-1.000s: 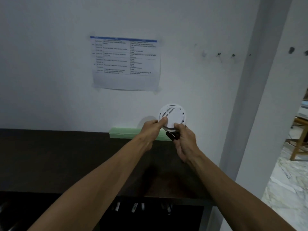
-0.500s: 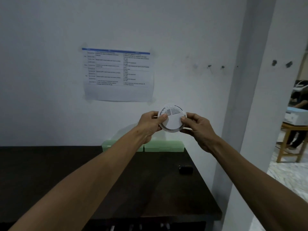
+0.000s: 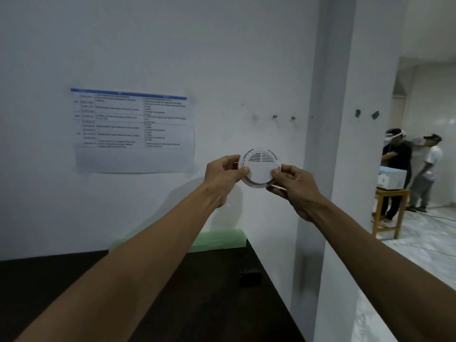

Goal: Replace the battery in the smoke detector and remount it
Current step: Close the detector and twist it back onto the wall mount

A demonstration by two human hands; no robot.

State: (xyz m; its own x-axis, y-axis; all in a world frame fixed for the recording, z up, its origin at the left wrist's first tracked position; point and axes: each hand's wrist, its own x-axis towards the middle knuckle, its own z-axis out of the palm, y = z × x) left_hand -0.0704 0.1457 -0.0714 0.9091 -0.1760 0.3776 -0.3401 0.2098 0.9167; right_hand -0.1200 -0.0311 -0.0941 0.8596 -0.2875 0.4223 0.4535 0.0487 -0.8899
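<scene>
- Head view: the left hand point(image 3: 223, 177) and right hand point(image 3: 292, 186) both clamp the white smoke detector point(image 3: 260, 167) by its rim, held up in front of the white wall point(image 3: 148, 45).
- The detector's face shows slotted vents; no lettering is readable.
- A taped paper chart point(image 3: 133, 130) has text too blurred to read.
- Below, a small black object point(image 3: 249, 277) lies on the dark table point(image 3: 209, 292).
</scene>
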